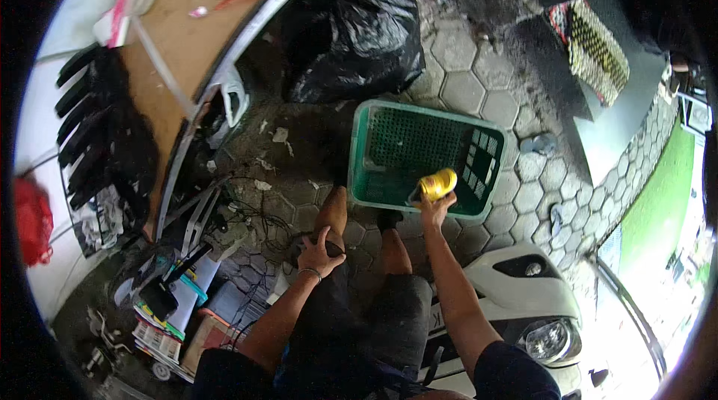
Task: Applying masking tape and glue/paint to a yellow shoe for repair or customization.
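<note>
My right hand is closed round a yellow cylindrical container, probably a can, held tilted over the near side of a green plastic crate. Its lower end is partly covered by my fingers. Inside the crate, perforated walls and a floor with slots show. My left hand rests by my left knee with thumb and fingers apart, next to the dark hem of my shorts.
A black plastic bag stands beyond the crate. Left are a brown tabletop, tangled cables and stacked books. A white motorcycle is close on my right. Hexagonal pavers cover the ground.
</note>
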`<action>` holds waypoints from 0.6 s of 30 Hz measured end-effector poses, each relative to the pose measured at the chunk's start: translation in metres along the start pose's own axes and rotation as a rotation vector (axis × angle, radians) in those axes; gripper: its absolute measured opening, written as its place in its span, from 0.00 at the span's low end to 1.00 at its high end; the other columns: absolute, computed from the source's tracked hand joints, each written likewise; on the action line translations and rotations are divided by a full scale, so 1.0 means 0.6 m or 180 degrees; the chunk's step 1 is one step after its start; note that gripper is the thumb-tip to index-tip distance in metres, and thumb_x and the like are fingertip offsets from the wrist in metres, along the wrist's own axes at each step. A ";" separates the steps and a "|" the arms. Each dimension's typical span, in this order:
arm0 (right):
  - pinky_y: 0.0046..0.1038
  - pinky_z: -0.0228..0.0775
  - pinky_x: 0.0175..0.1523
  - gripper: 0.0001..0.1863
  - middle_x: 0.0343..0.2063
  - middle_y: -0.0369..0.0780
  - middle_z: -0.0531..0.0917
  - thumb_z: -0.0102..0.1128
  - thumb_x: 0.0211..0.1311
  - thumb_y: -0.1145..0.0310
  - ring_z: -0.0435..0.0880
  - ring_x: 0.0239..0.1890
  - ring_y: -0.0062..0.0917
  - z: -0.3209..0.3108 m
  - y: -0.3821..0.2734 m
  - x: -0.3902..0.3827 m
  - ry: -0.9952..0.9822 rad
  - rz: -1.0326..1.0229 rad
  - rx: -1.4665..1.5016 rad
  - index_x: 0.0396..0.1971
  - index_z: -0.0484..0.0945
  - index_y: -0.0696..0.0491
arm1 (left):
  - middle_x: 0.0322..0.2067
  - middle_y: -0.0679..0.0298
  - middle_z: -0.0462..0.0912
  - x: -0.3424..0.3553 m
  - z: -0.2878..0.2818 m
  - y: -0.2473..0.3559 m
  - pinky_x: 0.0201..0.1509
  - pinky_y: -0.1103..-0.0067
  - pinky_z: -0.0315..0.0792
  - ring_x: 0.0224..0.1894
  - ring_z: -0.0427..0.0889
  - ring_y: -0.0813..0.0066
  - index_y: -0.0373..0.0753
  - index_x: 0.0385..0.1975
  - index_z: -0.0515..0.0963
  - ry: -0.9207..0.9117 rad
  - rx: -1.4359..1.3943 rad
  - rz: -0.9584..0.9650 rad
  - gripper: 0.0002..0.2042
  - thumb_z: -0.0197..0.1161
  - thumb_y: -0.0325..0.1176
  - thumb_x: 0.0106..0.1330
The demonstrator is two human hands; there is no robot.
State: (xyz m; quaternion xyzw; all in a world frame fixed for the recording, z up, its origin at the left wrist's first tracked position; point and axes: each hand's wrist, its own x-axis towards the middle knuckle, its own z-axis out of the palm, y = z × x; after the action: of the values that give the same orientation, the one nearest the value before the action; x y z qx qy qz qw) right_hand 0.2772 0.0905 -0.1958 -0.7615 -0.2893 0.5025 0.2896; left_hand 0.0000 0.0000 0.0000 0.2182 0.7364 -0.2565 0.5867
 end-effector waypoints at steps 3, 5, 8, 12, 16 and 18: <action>0.36 0.74 0.48 0.43 0.52 0.51 0.71 0.69 0.52 0.68 0.77 0.49 0.35 -0.077 -0.042 -0.084 -0.0207 -0.0133 -0.0418 0.59 0.46 0.54 | 0.71 0.47 0.32 -0.037 0.010 -0.020 0.63 0.52 0.64 0.70 0.49 0.45 0.60 0.71 0.36 -0.0064 -0.0161 0.0314 0.54 0.67 0.61 0.51; 0.39 0.74 0.47 0.44 0.50 0.53 0.72 0.71 0.50 0.65 0.78 0.48 0.40 -0.138 -0.081 -0.116 -0.0427 0.0136 -0.1159 0.59 0.47 0.54 | 0.69 0.47 0.43 -0.093 0.005 -0.008 0.59 0.55 0.68 0.65 0.61 0.46 0.57 0.71 0.40 0.0405 0.1490 0.0894 0.51 0.66 0.61 0.51; 0.43 0.71 0.47 0.43 0.45 0.56 0.75 0.71 0.47 0.60 0.79 0.44 0.49 -0.252 -0.131 -0.177 -0.0574 -0.0239 -0.1488 0.57 0.50 0.53 | 0.64 0.52 0.55 -0.279 -0.065 0.033 0.61 0.59 0.68 0.63 0.65 0.55 0.47 0.64 0.62 0.1308 -0.0281 0.2510 0.31 0.65 0.45 0.61; 0.46 0.71 0.48 0.43 0.46 0.58 0.73 0.70 0.47 0.60 0.78 0.46 0.50 -0.365 -0.126 -0.203 -0.0352 0.0130 -0.1582 0.56 0.49 0.52 | 0.49 0.56 0.76 -0.661 -0.217 0.060 0.53 0.71 0.73 0.49 0.77 0.65 0.34 0.52 0.71 0.3384 -0.2092 0.4575 0.18 0.62 0.35 0.64; 0.43 0.65 0.58 0.60 0.57 0.53 0.69 0.72 0.44 0.53 0.75 0.55 0.43 -0.454 -0.061 -0.178 -0.0638 0.0623 -0.2159 0.66 0.35 0.54 | 0.48 0.53 0.76 -1.002 -0.201 -0.041 0.52 0.72 0.73 0.49 0.76 0.64 0.32 0.51 0.71 0.6194 -0.1527 0.6122 0.20 0.64 0.35 0.61; 0.41 0.71 0.56 0.53 0.53 0.52 0.72 0.76 0.38 0.59 0.76 0.53 0.43 -0.475 -0.028 -0.153 -0.0239 0.0854 -0.2617 0.60 0.47 0.52 | 0.48 0.53 0.75 -1.084 -0.174 -0.075 0.52 0.71 0.73 0.49 0.76 0.64 0.33 0.51 0.71 0.6797 0.0354 0.5870 0.21 0.64 0.36 0.61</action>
State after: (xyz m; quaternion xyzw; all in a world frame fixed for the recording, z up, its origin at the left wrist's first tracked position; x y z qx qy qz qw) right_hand 0.5108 -0.0083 -0.0354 -0.8256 -0.3742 0.4061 -0.1163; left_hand 0.0341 0.0181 0.6594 0.7238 0.4040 0.4720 -0.3001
